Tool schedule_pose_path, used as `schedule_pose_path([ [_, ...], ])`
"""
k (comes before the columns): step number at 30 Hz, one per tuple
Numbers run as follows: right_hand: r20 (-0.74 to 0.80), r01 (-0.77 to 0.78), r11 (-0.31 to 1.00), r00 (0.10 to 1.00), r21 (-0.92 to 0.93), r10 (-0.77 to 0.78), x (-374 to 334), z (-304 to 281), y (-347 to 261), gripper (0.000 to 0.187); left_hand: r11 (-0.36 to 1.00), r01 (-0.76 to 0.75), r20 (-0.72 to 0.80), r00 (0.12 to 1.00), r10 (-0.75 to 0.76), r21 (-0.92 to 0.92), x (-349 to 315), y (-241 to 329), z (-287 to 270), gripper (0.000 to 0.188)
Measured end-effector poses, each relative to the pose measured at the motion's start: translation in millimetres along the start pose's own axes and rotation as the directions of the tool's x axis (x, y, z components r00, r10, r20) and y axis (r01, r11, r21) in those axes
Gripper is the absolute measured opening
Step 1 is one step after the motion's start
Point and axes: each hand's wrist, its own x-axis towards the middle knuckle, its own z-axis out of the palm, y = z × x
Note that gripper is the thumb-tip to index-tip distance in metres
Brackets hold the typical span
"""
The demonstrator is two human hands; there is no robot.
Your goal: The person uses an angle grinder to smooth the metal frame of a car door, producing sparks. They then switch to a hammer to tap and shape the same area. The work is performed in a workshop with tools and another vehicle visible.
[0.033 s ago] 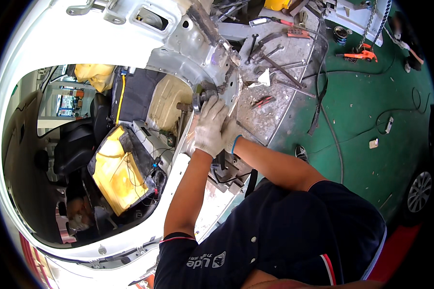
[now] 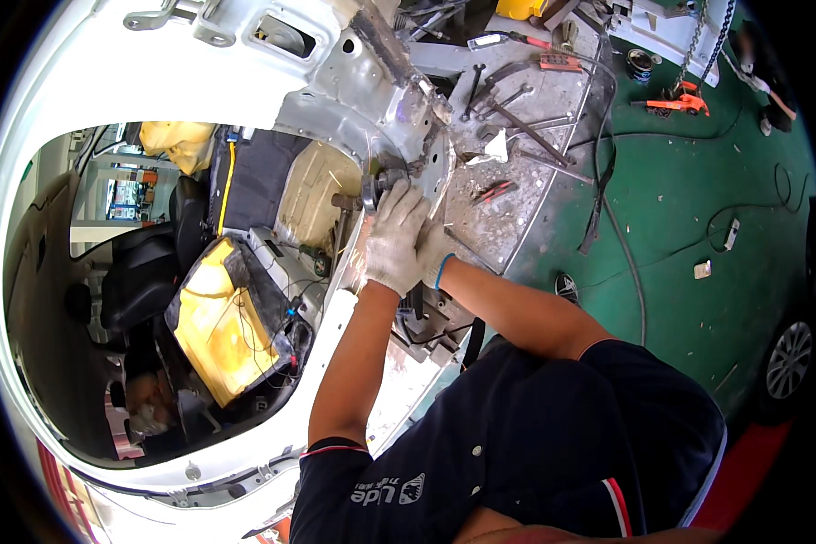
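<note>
While gripping a dark disc tool (image 2: 370, 194) with the gloved left hand (image 2: 395, 228), closed over its top, at the edge of the white car body (image 2: 181, 86), holds the gloved right hand (image 2: 434, 255) just behind; cannot tell its mostly hidden grip.

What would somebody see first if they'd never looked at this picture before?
Probably the bright yellow foam-like piece, lying inside the opening of the white car body at the left. Next, maybe the gloved left hand and right hand, close together in the middle beside a dark tool. At the upper right, an orange thing stands out by chains against the green floor.
</note>
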Motion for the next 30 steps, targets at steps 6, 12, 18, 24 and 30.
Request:
schedule_pose_path([
  [6,0.082,0.12,0.885,0.992,-0.45,-0.093,13.7,-11.6,16.8,0.036,1.0,0.01,0.012,1.0,-0.01,0.002,3.7,-2.4,3.3,0.043],
  [12,0.104,0.144,0.863,0.989,-0.484,-0.107,8.7,-13.9,22.3,0.036,1.0,0.008,-0.029,1.0,-0.008,0.021,-1.6,-5.4,2.3,0.04],
  [18,-0.073,0.31,0.637,0.926,0.706,-0.369,46.2,12.3,68.9,0.027,1.0,-0.013,-0.02,1.0,0.013,-0.005,15.1,-4.1,-0.5,0.047],
  [24,0.026,-0.29,0.615,0.915,0.733,0.402,30.5,11.0,-33.6,0.031,1.0,0.021,-0.055,0.998,-0.019,0.024,11.1,-4.7,-3.6,0.046],
  [30,0.064,-0.274,0.743,0.952,0.61,0.298,28.0,5.3,-35.6,0.03,1.0,0.026,-0.095,0.995,-0.025,0.01,13.1,-5.1,-1.2,0.044],
])
